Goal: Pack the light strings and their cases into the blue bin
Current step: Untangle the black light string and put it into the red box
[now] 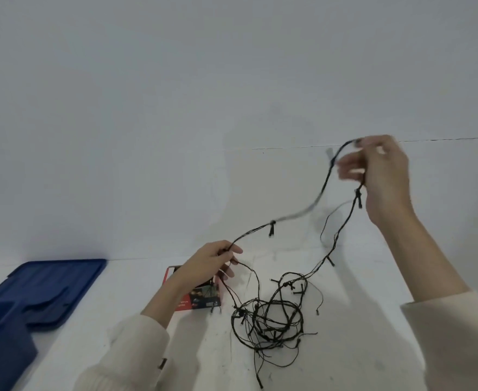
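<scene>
Closest in, the blue bin (4, 337) sits at the counter's (373, 320) left side, cut off by the frame edge, with its blue lid (54, 280) lying flat just behind it. Most of the black light string (271, 317) is a loose tangle mid-counter, with bare white surface to its right. The red-and-black case (201, 299) lies just left of the tangle, partly under the left wrist. The left hand (209, 263) has its fingers pinched on the string above the case. From there the string climbs to the right hand (381, 176), raised and blurry, fingers curled holding it up against the plain wall (204, 80) at the back.
</scene>
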`<state>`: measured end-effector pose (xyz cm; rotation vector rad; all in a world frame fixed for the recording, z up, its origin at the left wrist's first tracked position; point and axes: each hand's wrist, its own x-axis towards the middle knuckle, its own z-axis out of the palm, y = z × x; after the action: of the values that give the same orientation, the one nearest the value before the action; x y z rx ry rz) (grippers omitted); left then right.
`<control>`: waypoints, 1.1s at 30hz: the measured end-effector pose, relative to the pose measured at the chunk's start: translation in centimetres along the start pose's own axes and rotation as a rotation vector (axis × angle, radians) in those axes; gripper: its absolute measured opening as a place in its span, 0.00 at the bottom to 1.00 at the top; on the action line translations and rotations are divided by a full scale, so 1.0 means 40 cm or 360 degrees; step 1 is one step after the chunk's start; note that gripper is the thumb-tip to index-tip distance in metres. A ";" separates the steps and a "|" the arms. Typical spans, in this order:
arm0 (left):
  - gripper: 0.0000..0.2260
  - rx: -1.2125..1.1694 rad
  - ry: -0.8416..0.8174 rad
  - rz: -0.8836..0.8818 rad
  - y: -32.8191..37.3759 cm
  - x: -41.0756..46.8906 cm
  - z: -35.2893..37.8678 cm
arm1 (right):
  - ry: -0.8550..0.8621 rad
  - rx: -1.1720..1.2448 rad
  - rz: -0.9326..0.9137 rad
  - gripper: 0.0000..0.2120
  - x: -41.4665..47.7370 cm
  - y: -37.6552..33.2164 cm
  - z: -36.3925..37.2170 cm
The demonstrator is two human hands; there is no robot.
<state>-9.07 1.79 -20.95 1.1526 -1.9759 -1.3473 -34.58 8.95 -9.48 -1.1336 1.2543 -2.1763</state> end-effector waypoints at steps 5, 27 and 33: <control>0.17 -0.0107 0.0103 0.0337 0.135 -0.015 0.002 | -0.1215 -0.1889 0.0170 0.09 -0.061 0.017 0.035; 0.04 -0.0550 0.0727 0.0305 0.263 -0.009 0.025 | -0.0613 -0.0827 0.0005 0.09 -0.138 0.034 0.121; 0.05 -0.0461 0.0700 0.0206 0.246 -0.009 0.025 | -0.0886 -0.0834 0.0287 0.10 -0.127 0.018 0.107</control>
<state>-13.30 4.16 -12.32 1.0542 -1.4638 -1.1484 -28.15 9.63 -11.21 -1.6031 1.6065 -1.2863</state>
